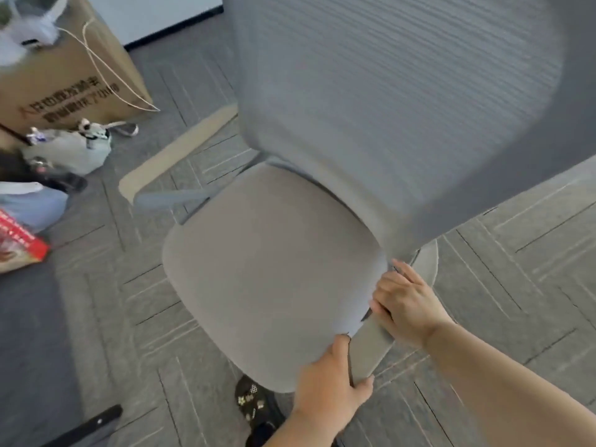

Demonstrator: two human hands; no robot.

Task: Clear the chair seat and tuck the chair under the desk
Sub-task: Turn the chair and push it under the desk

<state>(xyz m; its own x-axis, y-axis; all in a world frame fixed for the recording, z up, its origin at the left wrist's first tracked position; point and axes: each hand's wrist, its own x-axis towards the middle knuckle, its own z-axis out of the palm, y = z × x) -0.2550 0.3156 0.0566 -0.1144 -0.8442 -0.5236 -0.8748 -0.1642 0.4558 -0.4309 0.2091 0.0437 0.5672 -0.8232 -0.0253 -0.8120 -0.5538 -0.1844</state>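
A grey office chair fills the view, blurred by motion. Its padded seat [271, 272] is bare, and the mesh backrest [387, 101] rises close to the camera at the upper right. My left hand [329, 379] grips the front end of the near armrest [371, 346], thumb against the seat's edge. My right hand [406, 301] holds the same armrest further back, fingers curled over it. The far armrest [180, 153] sticks out to the left. No desk is in view.
A large cardboard box [67, 79] stands at the upper left with a white bag [71, 150] and other things in front of it. A red box [19, 243] lies at the left edge. Grey patterned carpet [516, 253] surrounds the chair. My shoe [254, 401] is under the seat.
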